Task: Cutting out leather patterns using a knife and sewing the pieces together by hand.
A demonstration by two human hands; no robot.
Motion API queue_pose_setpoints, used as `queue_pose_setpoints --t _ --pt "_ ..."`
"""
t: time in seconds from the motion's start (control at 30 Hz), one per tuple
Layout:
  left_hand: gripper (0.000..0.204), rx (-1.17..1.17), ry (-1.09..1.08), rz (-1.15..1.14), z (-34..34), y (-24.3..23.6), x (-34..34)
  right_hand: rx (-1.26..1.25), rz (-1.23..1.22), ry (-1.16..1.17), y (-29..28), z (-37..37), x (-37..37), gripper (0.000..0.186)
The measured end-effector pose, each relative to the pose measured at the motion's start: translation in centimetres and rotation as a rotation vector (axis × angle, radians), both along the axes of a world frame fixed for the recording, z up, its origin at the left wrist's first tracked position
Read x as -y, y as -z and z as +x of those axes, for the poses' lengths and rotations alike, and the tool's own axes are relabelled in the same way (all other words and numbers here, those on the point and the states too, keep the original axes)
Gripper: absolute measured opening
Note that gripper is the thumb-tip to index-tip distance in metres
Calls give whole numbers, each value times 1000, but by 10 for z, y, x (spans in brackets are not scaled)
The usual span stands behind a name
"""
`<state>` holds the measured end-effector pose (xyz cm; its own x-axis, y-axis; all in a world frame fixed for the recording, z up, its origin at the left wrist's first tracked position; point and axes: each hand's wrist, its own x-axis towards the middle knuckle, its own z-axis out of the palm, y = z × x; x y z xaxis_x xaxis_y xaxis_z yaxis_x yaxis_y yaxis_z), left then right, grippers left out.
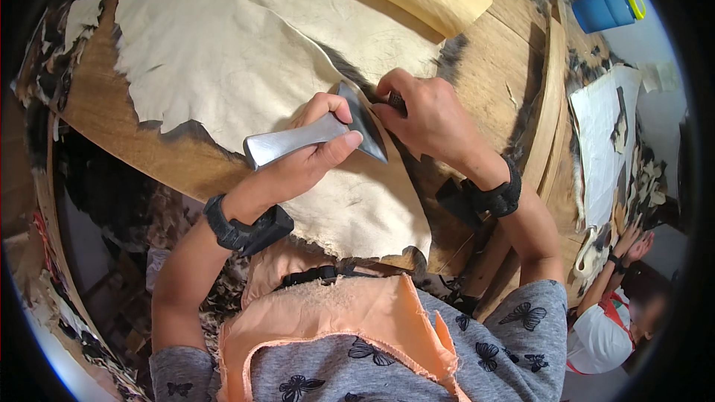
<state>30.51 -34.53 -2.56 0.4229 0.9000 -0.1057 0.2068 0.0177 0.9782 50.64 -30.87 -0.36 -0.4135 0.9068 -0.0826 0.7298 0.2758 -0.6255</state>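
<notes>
pale hide (223,52), blue bottle (607,9), co-worker's hands (633,246)

Both forearms enter from the lower edge, bare, each with a black wrist strap. Left hand (309,152) curled in a closed grip, thumb laid along the top, knuckles forward. Right hand (424,115) just beside it, fingers pinched shut, wrist bent inward.

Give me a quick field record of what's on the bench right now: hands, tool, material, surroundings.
left hand: grips metal knife handle, blade against hide
right hand: pinches hide edge beside the blade
hide: pale skin side up, dark fur at its edges
bench: wooden, rounded
far right: blue bottle; another person's hands on another hide
</notes>
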Motion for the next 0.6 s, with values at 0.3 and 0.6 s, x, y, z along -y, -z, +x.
queue_pose_setpoints --t 0.3,0.6 --pt "32 27 -18 -29 2 2 0 20 -11 -54 5 4 -7 15" --pt "45 -131 16 151 5 3 0 -25 -12 -138 2 3 -11 11"
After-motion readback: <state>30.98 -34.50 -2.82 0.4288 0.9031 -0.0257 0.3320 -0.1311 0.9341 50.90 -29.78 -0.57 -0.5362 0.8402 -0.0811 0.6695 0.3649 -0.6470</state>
